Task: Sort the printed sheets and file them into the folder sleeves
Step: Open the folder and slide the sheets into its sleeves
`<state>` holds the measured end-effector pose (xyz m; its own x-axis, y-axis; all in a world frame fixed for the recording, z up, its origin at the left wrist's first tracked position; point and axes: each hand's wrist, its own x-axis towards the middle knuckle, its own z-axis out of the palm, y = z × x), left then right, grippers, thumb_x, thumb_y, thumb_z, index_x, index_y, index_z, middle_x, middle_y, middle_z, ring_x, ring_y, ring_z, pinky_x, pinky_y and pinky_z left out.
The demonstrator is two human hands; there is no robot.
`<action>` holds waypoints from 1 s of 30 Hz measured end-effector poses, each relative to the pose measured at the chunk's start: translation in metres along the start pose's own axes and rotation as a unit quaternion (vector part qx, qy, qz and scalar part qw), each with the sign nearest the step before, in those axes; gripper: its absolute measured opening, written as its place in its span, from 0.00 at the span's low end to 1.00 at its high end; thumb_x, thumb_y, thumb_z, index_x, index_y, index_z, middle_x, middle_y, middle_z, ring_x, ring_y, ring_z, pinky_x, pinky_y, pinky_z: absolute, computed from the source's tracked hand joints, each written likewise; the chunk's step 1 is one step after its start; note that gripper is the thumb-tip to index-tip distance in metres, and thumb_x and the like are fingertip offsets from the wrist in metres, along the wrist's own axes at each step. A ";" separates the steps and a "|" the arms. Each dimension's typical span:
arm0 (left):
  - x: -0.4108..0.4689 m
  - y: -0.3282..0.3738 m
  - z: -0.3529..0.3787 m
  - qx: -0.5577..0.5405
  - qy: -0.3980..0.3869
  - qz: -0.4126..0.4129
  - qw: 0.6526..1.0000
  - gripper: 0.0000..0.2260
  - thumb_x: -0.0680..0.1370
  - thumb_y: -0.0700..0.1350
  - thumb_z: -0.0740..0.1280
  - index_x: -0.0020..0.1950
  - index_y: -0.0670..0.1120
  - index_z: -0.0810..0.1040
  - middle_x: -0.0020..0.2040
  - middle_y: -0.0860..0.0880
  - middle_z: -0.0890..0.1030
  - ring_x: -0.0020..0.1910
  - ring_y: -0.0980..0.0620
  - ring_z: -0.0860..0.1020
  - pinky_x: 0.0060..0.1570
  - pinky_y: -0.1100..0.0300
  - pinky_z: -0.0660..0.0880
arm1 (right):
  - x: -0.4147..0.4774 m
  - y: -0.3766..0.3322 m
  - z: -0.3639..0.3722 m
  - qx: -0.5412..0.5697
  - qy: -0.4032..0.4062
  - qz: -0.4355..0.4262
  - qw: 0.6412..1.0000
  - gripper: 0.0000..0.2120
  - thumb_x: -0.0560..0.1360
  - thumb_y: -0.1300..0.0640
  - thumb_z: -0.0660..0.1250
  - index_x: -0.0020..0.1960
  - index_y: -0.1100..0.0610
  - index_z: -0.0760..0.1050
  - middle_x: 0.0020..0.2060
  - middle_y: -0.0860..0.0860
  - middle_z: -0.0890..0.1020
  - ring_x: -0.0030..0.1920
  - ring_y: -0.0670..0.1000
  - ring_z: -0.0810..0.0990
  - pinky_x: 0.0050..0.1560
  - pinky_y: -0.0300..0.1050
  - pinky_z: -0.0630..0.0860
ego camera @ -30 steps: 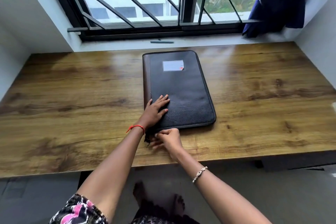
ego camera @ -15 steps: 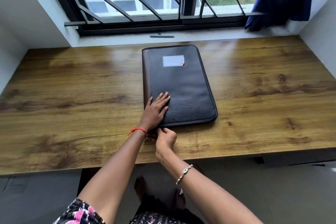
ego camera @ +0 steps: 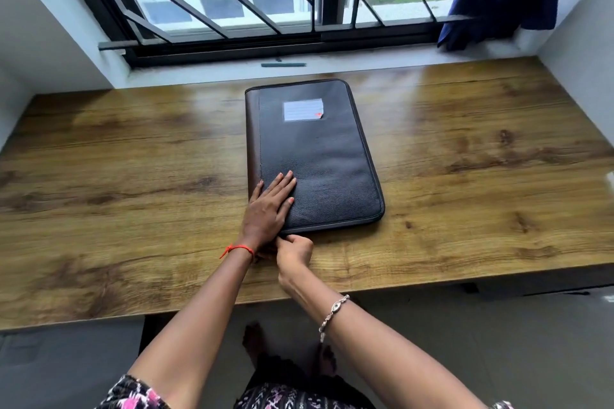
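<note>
Closed black leather zip folder [ego camera: 319, 156] flat on brown wooden desk [ego camera: 465, 176]. Left hand [ego camera: 265, 209] pressed flat on folder's near-left corner; right hand [ego camera: 295, 251] pinches folder's near edge.

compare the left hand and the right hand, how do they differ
The left hand lies flat, fingers straight, on the folder; the right hand is curled, pinching at the folder's near edge. The left wrist wears a red thread, the right wrist a silver bracelet. Both touch the folder at its near-left corner.
</note>
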<state>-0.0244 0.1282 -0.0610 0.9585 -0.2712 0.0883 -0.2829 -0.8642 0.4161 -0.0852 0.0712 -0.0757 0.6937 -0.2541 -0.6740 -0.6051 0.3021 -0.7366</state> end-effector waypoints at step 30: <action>0.014 0.039 0.006 0.039 0.155 -0.079 0.984 0.14 0.66 0.35 0.64 0.48 0.37 0.82 0.52 0.40 0.83 0.53 0.41 0.80 0.53 0.43 0.77 | 0.011 -0.070 -0.096 0.251 0.009 0.074 0.965 0.11 0.75 0.77 0.55 0.55 0.67 0.67 0.38 0.61 0.74 0.43 0.63 0.78 0.34 0.50 0.81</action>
<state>-0.0224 0.0880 -0.0493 0.9526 0.0014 0.3042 -0.1191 -0.9185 0.3771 -0.0724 -0.0408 -0.0366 0.6043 -0.1885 -0.7741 -0.4281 0.7426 -0.5150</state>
